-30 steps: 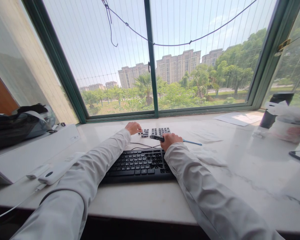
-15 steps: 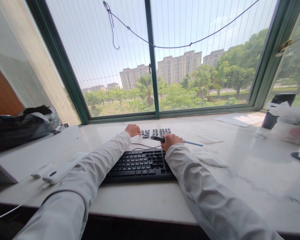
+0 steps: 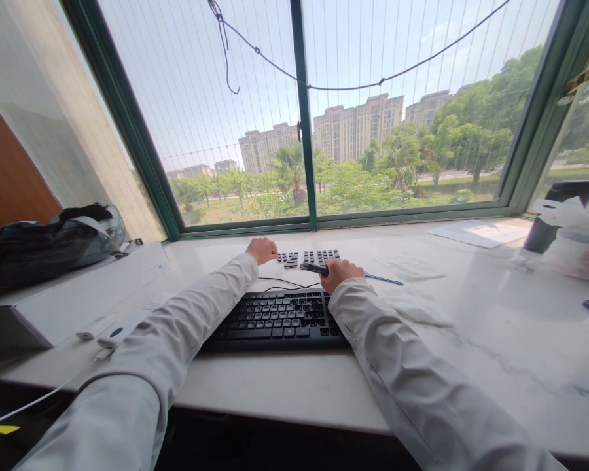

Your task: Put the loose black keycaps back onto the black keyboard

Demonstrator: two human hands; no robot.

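Note:
A black keyboard (image 3: 275,320) lies on the white marble-look surface, with several of its keys off and dark sockets showing. Beyond it, loose black keycaps (image 3: 322,256) are laid out in rows. My left hand (image 3: 262,250) is at the left end of these rows, fingers pressed together; whatever may be between them is too small to make out. My right hand (image 3: 341,275) is closed around a slim black handheld tool (image 3: 315,268), whose tip points left, just in front of the keycaps. A thin black cable (image 3: 279,285) runs between keyboard and keycaps.
Right of my right hand lies a blue stick-like tool (image 3: 383,280) near crumpled clear plastic (image 3: 417,309). A white box (image 3: 73,294) with a black bag (image 3: 44,245) on it stands left. White paper (image 3: 481,233) and a plastic bag (image 3: 576,242) are at the right.
The view has shifted slightly, so the scene sits a little to the right. Both hands keep nearly the same places, the right one still with the black tool.

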